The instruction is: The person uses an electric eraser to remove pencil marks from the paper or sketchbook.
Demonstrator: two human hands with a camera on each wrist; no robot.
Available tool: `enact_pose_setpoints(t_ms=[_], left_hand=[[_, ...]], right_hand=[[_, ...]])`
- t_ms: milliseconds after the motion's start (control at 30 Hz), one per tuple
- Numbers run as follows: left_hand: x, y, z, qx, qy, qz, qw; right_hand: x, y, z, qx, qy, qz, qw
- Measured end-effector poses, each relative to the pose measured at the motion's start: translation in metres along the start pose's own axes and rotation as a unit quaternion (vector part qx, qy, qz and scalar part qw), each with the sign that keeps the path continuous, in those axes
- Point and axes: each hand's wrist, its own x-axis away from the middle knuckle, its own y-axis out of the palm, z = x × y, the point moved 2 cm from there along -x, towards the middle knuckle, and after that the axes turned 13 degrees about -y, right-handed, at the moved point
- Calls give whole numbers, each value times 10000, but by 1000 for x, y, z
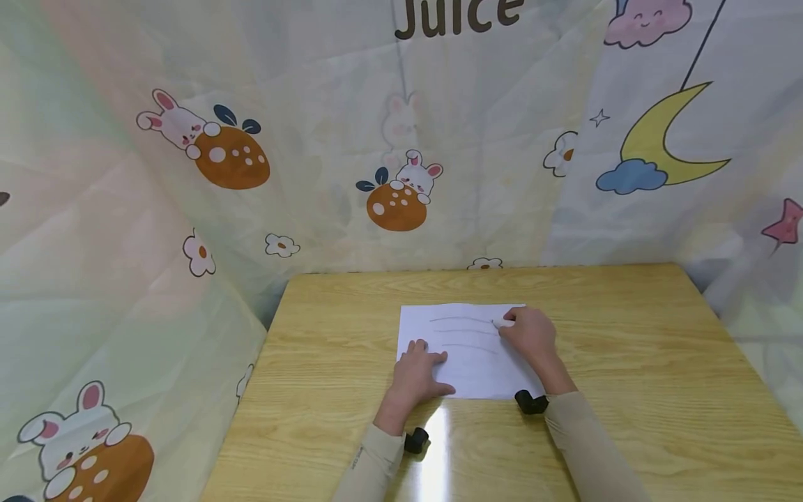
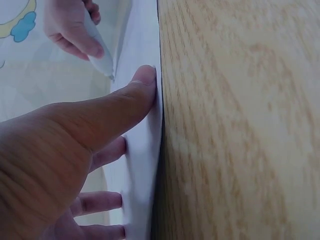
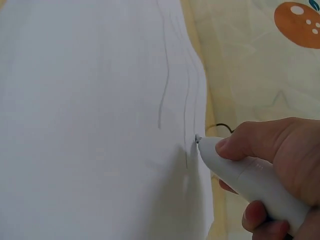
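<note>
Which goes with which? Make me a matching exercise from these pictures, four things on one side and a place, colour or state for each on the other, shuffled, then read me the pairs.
Column one
1. Left hand
2. Right hand
3. Paper
4. Crescent moon

Column two
A. Yellow, printed on the fabric backdrop
B. Fingers spread, resting on the sheet
C. White, lying on the wooden table
D. Holding a white pen-like tool

Pairs: 1-B, 2-D, 3-C, 4-A.

This is a little closed-in corner: cloth [image 1: 326, 90] with bunnies [image 1: 178, 127] and a yellow moon [image 1: 646, 136] hangs around a wooden table [image 1: 326, 348]. I cannot tell if it is a home.
</note>
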Motion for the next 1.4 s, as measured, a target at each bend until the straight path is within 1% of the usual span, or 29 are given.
enact_pose_setpoints(t_ms=[167,367,533,667,900,1033,1200,1300,1400], left_hand=[[1,-2,1,-14,-20,-91,10000],[0,-3,2,-57,4,-24,10000],[0,-5,2,-11,-2,-34,10000],[0,-6,1,-17,-5,-64,10000],[1,-5,1,-17,-56,-128,9999],[1,-3,1,1,-28,-113,9999],[1,-2,-1,-88,-6,-68,9999],[2,-3,0,-47,2,-107,9999],[2,-4,1,-24,27,-69,10000]], right_hand=[[0,-1,1,51,-23,-54,10000],[-2,-2,1,-18,-111,111,9999],[-2,-3,0,68,-94,2,9999],[-4,-2,-1,47,-111,6,9999],[-3,2,-2,182,-166,4,9997],[-3,2,-4,133,-135,1,9998],[0,1,-8,138,-5,-119,9998],[-1,2,-7,77,16,-79,9999],[-3,1,-6,85,-29,11,10000]])
